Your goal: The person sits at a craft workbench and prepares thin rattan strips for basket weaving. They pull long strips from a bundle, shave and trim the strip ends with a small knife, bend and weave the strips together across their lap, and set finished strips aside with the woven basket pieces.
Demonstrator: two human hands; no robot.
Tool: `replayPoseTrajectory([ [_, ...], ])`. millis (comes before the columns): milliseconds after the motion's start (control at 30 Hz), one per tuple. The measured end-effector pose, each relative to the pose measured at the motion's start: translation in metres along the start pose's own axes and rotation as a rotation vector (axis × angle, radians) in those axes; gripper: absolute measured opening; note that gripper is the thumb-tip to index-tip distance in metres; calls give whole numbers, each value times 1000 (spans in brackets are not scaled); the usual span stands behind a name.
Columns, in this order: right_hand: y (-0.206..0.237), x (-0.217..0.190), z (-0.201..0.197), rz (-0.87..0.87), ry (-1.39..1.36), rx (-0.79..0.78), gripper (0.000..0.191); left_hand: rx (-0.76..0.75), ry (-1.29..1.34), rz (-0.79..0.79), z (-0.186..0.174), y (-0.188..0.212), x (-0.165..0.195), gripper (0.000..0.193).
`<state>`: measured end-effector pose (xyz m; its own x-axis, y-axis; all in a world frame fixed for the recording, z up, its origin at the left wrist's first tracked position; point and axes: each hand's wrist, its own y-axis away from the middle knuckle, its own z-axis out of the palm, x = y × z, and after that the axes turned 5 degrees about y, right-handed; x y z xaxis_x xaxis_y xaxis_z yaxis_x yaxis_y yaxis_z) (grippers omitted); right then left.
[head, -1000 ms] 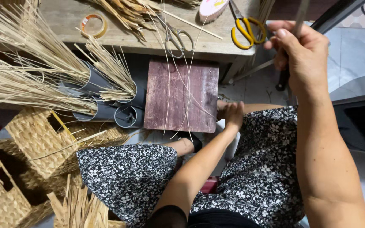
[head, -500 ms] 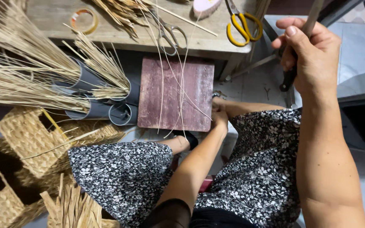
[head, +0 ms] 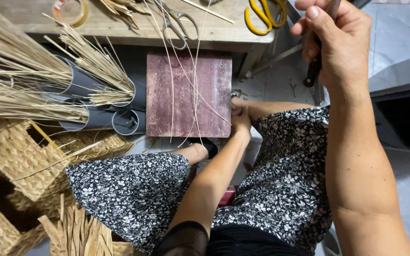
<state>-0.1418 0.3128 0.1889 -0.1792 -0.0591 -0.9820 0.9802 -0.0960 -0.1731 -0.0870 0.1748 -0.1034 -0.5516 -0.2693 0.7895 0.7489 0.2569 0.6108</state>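
Pinching thin straw strands low while the other hand pulls them high

Left hand (head: 239,115) is closed on the lower ends of the pale strands (head: 191,80), at the right edge of the reddish board (head: 188,95). From it they run long and taut, up and away across the board, toward the worktop (head: 119,26). Right hand (head: 334,40), raised well above and to the right, is fisted around a dark-handled tool (head: 313,71).
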Motion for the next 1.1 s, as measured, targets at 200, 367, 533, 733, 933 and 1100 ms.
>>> replayPoseTrajectory([
  [200,-2,-3,8,39,53,27,19,44,-106,148,-5,4,3,34],
  [367,-7,-7,13,57,62,27,20,-58,189,80,-7,4,14,33],
  [533,-10,-10,19,78,49,36,20,48,200,15,-6,12,23,28],
  [733,-13,-5,21,89,86,22,19,19,-40,171,-11,18,23,32],
  [933,-37,14,29,153,224,-14,18,38,127,-264,-16,20,23,33],
  [1100,-61,40,26,226,388,-65,19,-132,106,-327,-33,45,17,22],
])
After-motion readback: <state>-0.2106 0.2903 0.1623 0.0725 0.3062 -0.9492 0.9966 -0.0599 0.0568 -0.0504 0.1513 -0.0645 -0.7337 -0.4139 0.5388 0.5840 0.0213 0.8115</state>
